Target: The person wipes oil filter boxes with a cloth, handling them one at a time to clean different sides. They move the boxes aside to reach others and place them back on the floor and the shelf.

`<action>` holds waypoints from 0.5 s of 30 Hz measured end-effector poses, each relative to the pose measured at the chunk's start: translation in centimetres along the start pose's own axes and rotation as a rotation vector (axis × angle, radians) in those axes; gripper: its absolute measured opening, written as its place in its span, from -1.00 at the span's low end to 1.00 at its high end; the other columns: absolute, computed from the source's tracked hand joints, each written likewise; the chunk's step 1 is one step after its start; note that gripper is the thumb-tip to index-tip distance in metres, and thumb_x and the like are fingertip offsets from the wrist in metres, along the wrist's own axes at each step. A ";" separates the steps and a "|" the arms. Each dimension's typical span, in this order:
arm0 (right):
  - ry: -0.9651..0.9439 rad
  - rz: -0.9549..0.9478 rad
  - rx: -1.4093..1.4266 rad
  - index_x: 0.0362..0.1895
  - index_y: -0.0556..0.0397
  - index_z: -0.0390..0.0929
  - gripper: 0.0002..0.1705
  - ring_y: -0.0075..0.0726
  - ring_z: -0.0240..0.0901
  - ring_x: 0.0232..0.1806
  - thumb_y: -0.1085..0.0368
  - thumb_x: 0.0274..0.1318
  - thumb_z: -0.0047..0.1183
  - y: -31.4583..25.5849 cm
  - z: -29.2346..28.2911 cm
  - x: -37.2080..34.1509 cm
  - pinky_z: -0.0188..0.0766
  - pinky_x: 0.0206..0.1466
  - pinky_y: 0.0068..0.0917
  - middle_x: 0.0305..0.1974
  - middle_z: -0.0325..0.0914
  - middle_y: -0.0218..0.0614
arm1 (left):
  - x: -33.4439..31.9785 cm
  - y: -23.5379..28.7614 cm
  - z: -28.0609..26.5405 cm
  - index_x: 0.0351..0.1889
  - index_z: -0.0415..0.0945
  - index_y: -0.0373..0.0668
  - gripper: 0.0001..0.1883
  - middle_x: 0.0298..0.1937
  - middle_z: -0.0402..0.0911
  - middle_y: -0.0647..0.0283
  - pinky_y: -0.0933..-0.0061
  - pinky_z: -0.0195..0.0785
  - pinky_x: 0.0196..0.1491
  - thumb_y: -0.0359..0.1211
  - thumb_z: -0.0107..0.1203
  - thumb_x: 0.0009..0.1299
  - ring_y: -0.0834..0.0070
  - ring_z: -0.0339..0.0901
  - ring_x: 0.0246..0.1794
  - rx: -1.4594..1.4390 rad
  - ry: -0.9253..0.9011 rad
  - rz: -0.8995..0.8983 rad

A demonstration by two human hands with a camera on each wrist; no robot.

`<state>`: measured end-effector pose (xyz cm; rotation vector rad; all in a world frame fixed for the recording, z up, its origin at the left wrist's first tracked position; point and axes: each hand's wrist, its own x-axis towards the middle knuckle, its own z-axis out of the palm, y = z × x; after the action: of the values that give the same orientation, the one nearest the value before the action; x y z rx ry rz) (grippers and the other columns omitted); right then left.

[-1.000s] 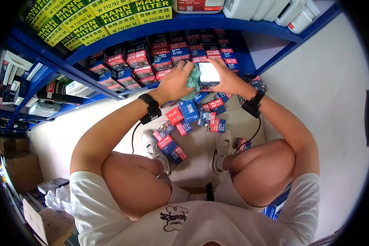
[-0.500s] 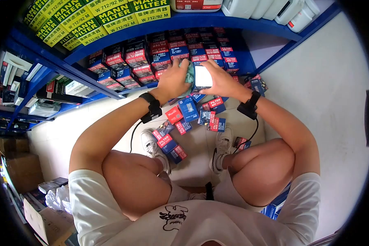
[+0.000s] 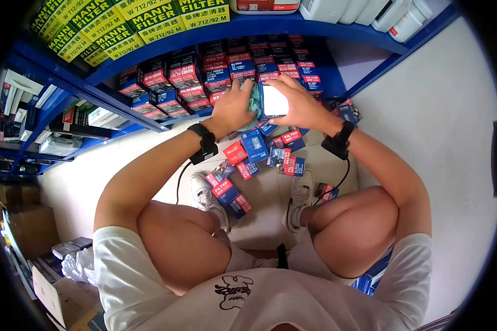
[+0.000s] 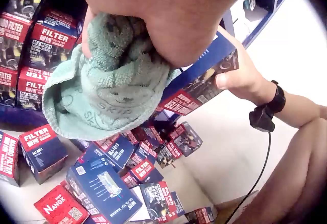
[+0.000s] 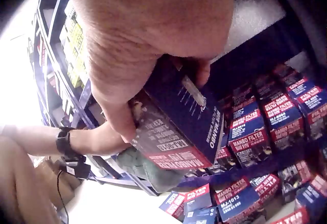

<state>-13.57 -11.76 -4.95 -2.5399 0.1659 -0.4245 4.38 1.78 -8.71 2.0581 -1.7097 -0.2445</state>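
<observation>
I have the right hand [image 3: 306,110] clasping a filter box [image 5: 196,114] between thumb and fingers, raised in front of the lower shelf [image 3: 248,31], while the left hand [image 3: 233,110] clenches a bunched cloth [image 4: 110,93] at the box's side. I judge this box to be partway through a wipe; the cloth's exact contact is hidden. Rows of boxes [image 3: 185,83] already stand on the shelf, but loose boxes [image 3: 254,146] lie scattered across the floor [image 3: 265,220], so much looks left to handle; which are clean I can't tell. The held box is a crisp-edged cardboard block, printed navy and red, its face glaring white in my head view. The cloth is green, looped and soft, folded thickly, with a loose, rounded edge hanging.
</observation>
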 end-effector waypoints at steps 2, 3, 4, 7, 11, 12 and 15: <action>0.006 0.009 0.019 0.26 0.17 0.36 -0.04 0.05 0.31 0.18 0.22 -0.33 0.52 0.2 -0.1 0.3 0.28 0.28 -0.21 0.11 0.35 -0.10 | 0.4 -0.5 -0.4 0.26 0.16 -0.20 -0.22 0.12 0.38 -0.20 -0.07 0.52 -0.05 -0.28 0.36 0.12 -0.23 0.54 -0.02 0.039 0.005 0.034; 0.022 0.016 -0.074 0.24 0.15 0.37 -0.04 0.11 0.27 0.24 0.19 -0.34 0.52 0.5 -0.2 0.5 0.24 0.33 -0.14 0.13 0.35 -0.09 | 0.6 -0.8 -0.4 0.26 0.16 -0.20 -0.22 0.12 0.38 -0.20 -0.07 0.52 -0.05 -0.28 0.36 0.12 -0.23 0.54 -0.02 0.040 0.004 0.033; 0.034 0.022 -0.168 0.23 0.13 0.39 -0.05 0.16 0.22 0.30 0.16 -0.36 0.52 0.6 -0.3 0.6 0.19 0.38 -0.07 0.16 0.34 -0.07 | 0.8 -1.3 -0.4 0.26 0.16 -0.20 -0.21 0.12 0.38 -0.20 -0.07 0.52 -0.04 -0.27 0.37 0.12 -0.23 0.54 -0.01 0.066 -0.004 0.017; 0.056 0.065 -0.119 0.25 0.16 0.33 0.00 0.16 0.19 0.33 0.13 -0.36 0.53 1.7 -0.6 0.2 0.13 0.42 -0.06 0.17 0.34 0.01 | 0.5 -2.4 -0.4 0.26 0.16 -0.19 -0.22 0.12 0.38 -0.19 -0.07 0.51 -0.02 -0.25 0.37 0.13 -0.23 0.53 0.02 0.081 -0.012 -0.013; 0.106 0.141 -0.031 0.33 0.20 0.19 0.06 0.13 0.24 0.33 0.21 -0.27 0.50 2.8 -0.5 -0.2 0.20 0.40 -0.16 0.22 0.30 0.06 | 0.0 -2.2 -1.0 0.23 0.17 -0.19 -0.26 0.13 0.39 -0.18 -0.06 0.48 0.04 -0.26 0.35 0.14 -0.24 0.50 0.07 0.056 -0.108 -0.016; 0.128 0.147 0.029 0.32 0.22 0.20 0.06 0.16 0.24 0.32 0.21 -0.30 0.50 2.8 -0.5 -0.1 0.21 0.40 -0.16 0.20 0.30 0.10 | 0.0 -2.1 -1.0 0.23 0.17 -0.19 -0.26 0.13 0.39 -0.18 -0.06 0.48 0.04 -0.26 0.35 0.14 -0.24 0.50 0.07 0.056 -0.108 -0.015; 0.125 0.181 0.044 0.34 0.23 0.18 0.08 0.16 0.24 0.33 0.24 -0.30 0.49 2.5 -0.5 -0.1 0.21 0.39 -0.17 0.20 0.31 0.11 | 0.1 -1.9 -0.8 0.20 0.18 -0.20 -0.29 0.12 0.39 -0.19 -0.04 0.46 0.07 -0.26 0.33 0.15 -0.24 0.48 0.08 0.034 -0.087 0.095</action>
<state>-13.91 -14.11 -5.98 -2.4300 0.4245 -0.5092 6.42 2.16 -8.83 2.0112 -1.8700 -0.2796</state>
